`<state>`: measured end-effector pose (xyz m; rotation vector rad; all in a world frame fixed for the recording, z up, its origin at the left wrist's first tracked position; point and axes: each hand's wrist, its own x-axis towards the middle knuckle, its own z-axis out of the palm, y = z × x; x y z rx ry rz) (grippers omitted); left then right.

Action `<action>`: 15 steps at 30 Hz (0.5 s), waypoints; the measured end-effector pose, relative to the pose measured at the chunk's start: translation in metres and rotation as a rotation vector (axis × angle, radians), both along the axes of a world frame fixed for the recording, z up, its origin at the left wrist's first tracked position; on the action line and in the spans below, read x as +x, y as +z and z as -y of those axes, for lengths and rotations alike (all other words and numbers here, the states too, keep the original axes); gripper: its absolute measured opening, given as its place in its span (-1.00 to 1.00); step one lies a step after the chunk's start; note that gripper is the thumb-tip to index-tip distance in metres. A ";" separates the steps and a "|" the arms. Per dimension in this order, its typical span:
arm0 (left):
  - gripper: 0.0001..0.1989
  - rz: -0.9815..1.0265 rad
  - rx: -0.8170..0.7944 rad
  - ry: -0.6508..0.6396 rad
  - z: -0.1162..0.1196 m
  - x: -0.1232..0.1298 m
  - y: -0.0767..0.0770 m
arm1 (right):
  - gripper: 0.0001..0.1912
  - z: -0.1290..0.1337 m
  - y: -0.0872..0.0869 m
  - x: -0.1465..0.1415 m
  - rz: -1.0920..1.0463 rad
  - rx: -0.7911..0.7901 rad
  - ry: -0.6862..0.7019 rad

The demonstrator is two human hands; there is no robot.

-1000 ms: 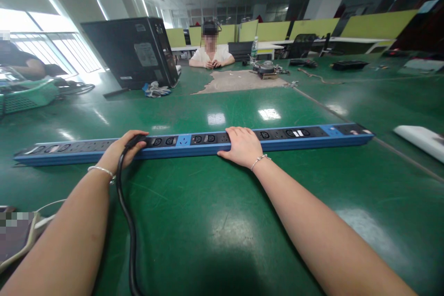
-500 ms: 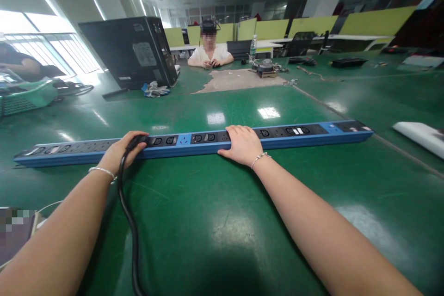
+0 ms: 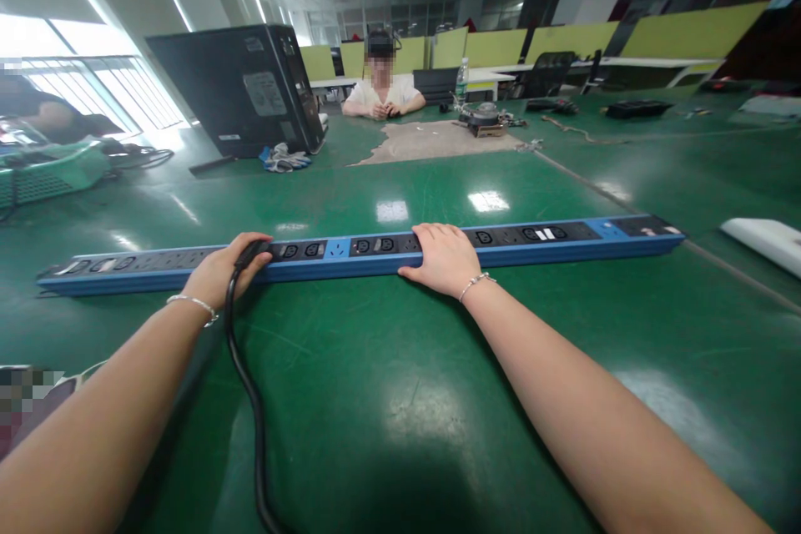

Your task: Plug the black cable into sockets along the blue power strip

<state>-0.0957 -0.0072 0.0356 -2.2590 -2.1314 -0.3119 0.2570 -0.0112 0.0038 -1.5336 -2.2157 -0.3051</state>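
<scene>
A long blue power strip with black and blue sockets lies across the green table. My left hand is closed around a black plug at the strip's top face, left of the middle. Whether the plug sits fully in a socket is hidden by my fingers. From the plug a thick black cable runs down toward me to the bottom edge. My right hand grips the strip right of its middle, thumb on the near side and fingers over the top, covering part of the sockets.
A black computer case stands at the back left, gloves at its foot. A green basket is at far left. Across the table sits a person near a bottle. A white object lies at right.
The whole view has shifted slightly, so the strip and both hands appear a little further right. Both hands keep their holds on the plug and the strip.
</scene>
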 end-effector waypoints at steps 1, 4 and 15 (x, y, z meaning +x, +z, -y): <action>-0.50 -0.018 -0.020 0.000 -0.001 -0.001 0.000 | -0.30 0.000 0.000 0.000 0.001 -0.002 -0.001; -0.48 -0.086 -0.095 -0.010 -0.002 -0.006 0.004 | -0.28 -0.001 0.000 0.000 0.007 -0.011 -0.006; -0.53 -0.262 -0.380 0.147 -0.014 0.019 0.062 | -0.29 0.000 0.000 0.000 0.008 0.019 -0.017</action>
